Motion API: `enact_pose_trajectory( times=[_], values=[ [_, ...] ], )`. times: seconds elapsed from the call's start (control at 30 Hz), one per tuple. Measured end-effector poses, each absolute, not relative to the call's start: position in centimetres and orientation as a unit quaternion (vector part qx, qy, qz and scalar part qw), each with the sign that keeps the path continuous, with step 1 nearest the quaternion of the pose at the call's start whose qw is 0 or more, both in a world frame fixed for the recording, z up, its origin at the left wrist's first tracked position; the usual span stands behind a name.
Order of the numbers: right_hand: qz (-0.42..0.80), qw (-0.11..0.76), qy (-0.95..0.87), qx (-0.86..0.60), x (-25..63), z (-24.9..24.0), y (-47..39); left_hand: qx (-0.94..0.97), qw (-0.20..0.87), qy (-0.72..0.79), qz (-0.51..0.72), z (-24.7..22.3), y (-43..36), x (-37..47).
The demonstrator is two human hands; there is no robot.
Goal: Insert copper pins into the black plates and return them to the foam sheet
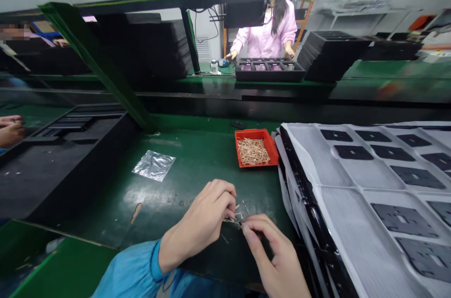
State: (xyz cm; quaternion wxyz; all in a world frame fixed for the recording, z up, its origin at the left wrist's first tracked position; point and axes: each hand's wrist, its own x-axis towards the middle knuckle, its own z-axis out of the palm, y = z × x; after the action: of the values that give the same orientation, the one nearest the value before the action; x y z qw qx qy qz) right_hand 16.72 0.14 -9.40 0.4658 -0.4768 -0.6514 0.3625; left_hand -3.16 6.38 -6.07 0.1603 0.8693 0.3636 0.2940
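Observation:
Over the green tabletop, my left hand (pixel 206 216) and my right hand (pixel 271 251) meet with fingertips close together. Both hands are closed in a pinch around a small dark piece (pixel 240 222), mostly covered by the fingers, so its kind cannot be made out. Several small pale sticks (pixel 230 219) lie on the table just under my fingers. Beyond the hands, an orange-red tray (pixel 274 159) holds a heap of similar thin, light-brown sticks.
At right stands a stack of trays with white liners (pixel 338 209) and flat black plates (pixel 403 220). A clear plastic bag (pixel 154 165) lies left of centre. A large black tray (pixel 70 180) is at left. Across the bench, a person in pink (pixel 260 30) works at a black compartment tray (pixel 270 76).

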Motion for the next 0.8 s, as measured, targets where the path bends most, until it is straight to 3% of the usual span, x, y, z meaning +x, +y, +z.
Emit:
enact_pose_trajectory(
  times=[0.27, 0.57, 0.8],
  values=[
    [0.337, 0.48, -0.645, -0.49, 16.4, -9.6, 0.2, 0.849, 0.185, 0.384, 0.312, -5.2, 5.5, -2.9],
    [0.274, 0.498, -0.695, -0.441, 14.9, -9.2, 0.8, 0.689, 0.292, 0.464, 0.474, -6.2, 2.4, -0.6],
    [0.109, 0.586, -0.625, -0.505, 14.0, -6.5, 2.0, 0.584, 0.128, 0.528, 0.603, -4.8, 5.4, -3.4]
  ],
)
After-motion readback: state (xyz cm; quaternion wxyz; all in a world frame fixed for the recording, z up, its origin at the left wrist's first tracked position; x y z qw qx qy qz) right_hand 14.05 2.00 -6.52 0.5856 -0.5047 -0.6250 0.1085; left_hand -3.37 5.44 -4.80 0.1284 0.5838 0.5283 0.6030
